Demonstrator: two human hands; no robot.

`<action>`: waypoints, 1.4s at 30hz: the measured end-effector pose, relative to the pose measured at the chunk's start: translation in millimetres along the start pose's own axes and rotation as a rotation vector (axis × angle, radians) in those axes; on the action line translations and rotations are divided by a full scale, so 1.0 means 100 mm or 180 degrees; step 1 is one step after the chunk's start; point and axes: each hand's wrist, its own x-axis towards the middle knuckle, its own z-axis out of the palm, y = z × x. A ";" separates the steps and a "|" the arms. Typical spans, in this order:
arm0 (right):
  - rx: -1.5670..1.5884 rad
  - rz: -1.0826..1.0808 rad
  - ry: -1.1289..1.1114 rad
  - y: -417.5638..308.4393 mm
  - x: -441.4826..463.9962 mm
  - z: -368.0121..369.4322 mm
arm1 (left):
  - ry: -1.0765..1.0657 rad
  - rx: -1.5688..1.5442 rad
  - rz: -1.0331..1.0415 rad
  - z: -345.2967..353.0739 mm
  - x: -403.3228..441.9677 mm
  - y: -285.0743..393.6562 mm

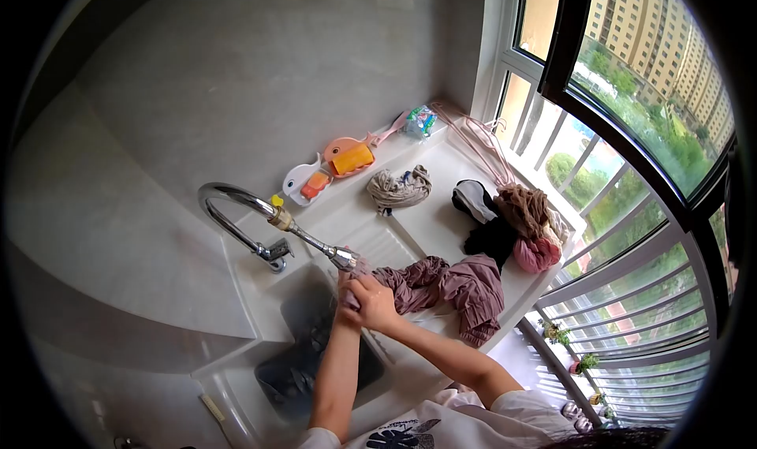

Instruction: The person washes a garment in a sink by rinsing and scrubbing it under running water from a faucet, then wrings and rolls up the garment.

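Observation:
My left hand [347,300] and my right hand [375,302] are clasped together under the spout of the chrome faucet [307,242]. The fingers of both are closed. A small pinkish-mauve patch shows between them, too little to name. Just right of my right hand lies a crumpled mauve garment [473,287], spread over the ribbed washboard part and the counter. Whether my fingers grip part of it is hidden. Below my hands is the sink basin [377,370], with dark cloth [296,370] in murky water.
Along the wall stand two fish-shaped soap holders [296,182] with orange soap [352,160], and a plastic packet [421,121]. A beige cloth [398,187], black cloth [490,240], and brown cloth [523,208] lie on the counter. Pink hangers [482,149] rest near the window.

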 end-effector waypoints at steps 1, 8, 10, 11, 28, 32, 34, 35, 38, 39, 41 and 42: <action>0.0072 0.0224 0.0007 0.17 0.00 0.06 | -0.0128 0.0099 -0.0109 -0.42 0.07 -0.04; 0.0111 0.0546 0.0703 0.02 0.11 -0.01 | -0.0247 0.0947 -0.0204 -0.94 0.16 -0.02; 0.0077 0.0046 0.0129 -0.10 -0.03 -0.02 | -0.0346 0.0464 0.0005 -0.93 0.18 -0.20; 0.0015 -0.0023 -0.0238 -0.08 -0.06 -0.02 | -0.0440 -0.0025 0.0229 -0.90 0.18 -0.35; 0.1692 0.1924 -0.0985 0.82 0.25 -0.50 | 0.0224 0.3014 0.0674 0.18 -0.52 0.15; 0.4163 0.3051 0.0002 0.46 0.43 -0.90 | 0.0158 0.3428 0.0548 -0.17 -0.64 -0.06; 0.4553 0.2912 0.0174 0.28 0.49 -1.06 | -0.0042 0.3645 0.0235 -0.15 -0.62 -0.20; 0.4678 0.2726 0.0204 0.20 0.52 -1.12 | -0.0071 0.3646 0.0249 -0.14 -0.55 -0.30; 0.4859 0.2372 0.0266 -0.17 0.64 -1.36 | 0.0429 0.5111 0.1914 -0.29 -0.25 -0.60; 0.4915 0.2233 0.0296 -0.28 0.68 -1.47 | 0.0367 0.5109 0.1931 -0.31 -0.19 -0.67; 0.4970 0.1866 0.0577 -0.42 0.76 -1.67 | 0.0270 0.5494 0.2273 -0.32 -0.11 -0.79; 0.4981 0.1684 0.0570 -0.43 0.80 -1.76 | 0.0150 0.5735 0.2547 -0.19 -0.13 -0.84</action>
